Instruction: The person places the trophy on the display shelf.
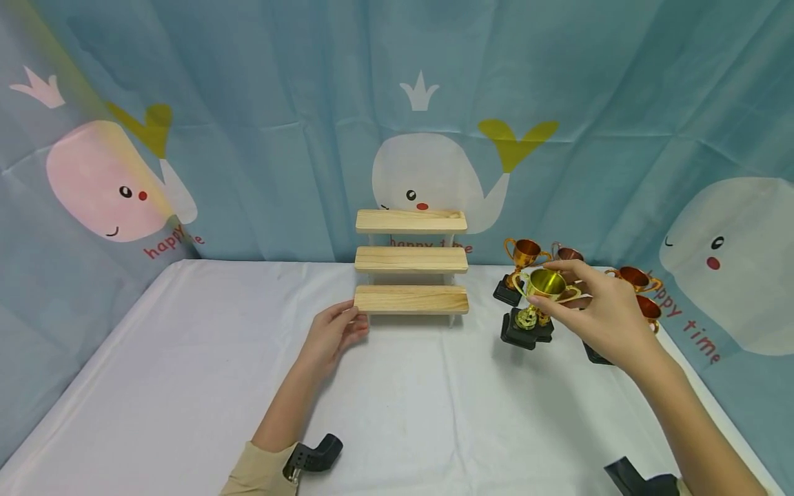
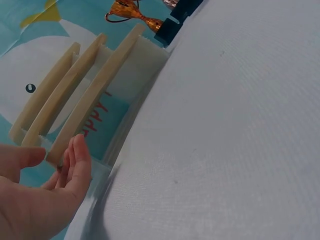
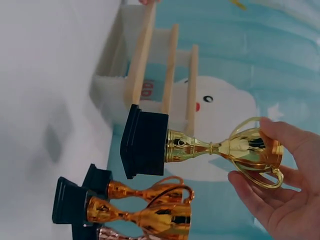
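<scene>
Behind everything hangs a blue backdrop curtain [image 1: 260, 103] printed with cartoon whales, and it drops to meet the tabletop [image 1: 186, 386], which is covered in a white cloth with a few creases. Against the curtain at the middle stands a three-step wooden display riser [image 1: 411, 260], its plank steps on white supports. Your left hand [image 1: 331, 335] lies on the cloth with the fingers straight and relaxed, their tips against the left end of the lowest plank, holding nothing. Your right hand [image 1: 598, 310] pinches the rim of a gold trophy cup [image 1: 537, 303] between curled fingers and thumb, to the right of the riser and near it. From the head view you cannot tell whether its black base touches the cloth; the right wrist view shows the base [image 3: 145, 147] apart from the white surface, and the thumb over the cup's handle. Behind it stand several copper-coloured trophy cups [image 1: 521, 265] on black bases, grouped close together. The left wrist view shows the riser's white side wall [image 2: 135, 70], which the head view shows only in slivers.
</scene>
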The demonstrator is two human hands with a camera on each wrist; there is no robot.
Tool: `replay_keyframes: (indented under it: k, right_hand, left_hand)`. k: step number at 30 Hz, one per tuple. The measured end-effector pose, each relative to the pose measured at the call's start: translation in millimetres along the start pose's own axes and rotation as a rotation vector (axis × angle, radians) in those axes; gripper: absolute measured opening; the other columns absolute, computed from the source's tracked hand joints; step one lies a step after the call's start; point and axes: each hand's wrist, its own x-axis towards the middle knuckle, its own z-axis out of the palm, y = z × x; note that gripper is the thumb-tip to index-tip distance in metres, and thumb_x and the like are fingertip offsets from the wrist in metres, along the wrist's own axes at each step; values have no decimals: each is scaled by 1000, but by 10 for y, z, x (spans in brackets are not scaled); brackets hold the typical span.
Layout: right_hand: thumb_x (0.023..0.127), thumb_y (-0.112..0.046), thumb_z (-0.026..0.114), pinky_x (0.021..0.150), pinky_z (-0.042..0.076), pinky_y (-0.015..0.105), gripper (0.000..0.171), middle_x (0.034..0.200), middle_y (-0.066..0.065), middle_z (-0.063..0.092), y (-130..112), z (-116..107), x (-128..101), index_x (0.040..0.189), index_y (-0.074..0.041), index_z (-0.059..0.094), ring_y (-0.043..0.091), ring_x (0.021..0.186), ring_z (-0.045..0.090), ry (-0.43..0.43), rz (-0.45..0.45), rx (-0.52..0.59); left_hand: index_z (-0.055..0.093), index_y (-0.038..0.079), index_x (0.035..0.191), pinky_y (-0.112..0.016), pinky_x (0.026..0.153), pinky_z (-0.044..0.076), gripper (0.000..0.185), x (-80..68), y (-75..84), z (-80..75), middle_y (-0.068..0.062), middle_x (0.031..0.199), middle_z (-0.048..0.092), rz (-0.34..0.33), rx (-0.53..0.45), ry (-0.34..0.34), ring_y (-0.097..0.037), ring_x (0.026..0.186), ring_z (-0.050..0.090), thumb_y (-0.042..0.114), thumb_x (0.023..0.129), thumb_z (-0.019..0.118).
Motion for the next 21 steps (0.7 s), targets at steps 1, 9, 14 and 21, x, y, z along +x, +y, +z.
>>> replay_keyframes:
  k: [1,9,14,21]
  right_hand:
    - [87,-18,90,59,62,19,55,104,20,75,-17,4,18,134,-1,66,30,76,78,-3,-3,1]
    - [89,-19,89,57,61,18,50,107,20,75,-154,44,142,131,-1,68,27,74,77,-8,-49,13]
    - [91,-22,87,59,62,20,51,103,17,74,-226,48,218,133,-1,67,29,77,77,-24,-59,-2]
    - [92,-23,85,66,60,12,50,105,17,75,-315,56,323,134,-2,67,30,84,76,-15,-86,-1]
  left_hand:
    - [41,-13,152,-19,81,65,46,3,-4,1,-26,123,63,-4,-6,-2,-10,87,70,10,113,47]
    - [39,-13,149,-27,90,66,44,-18,-36,57,-19,112,67,-23,-69,-28,-16,93,75,14,114,45]
    - [40,-13,149,-27,90,66,44,-32,-35,95,-15,107,68,-19,-95,18,-18,96,75,12,113,47]
    - [41,-14,149,-25,89,66,45,-37,-29,106,-17,110,66,-11,-120,55,-17,93,74,9,112,49]
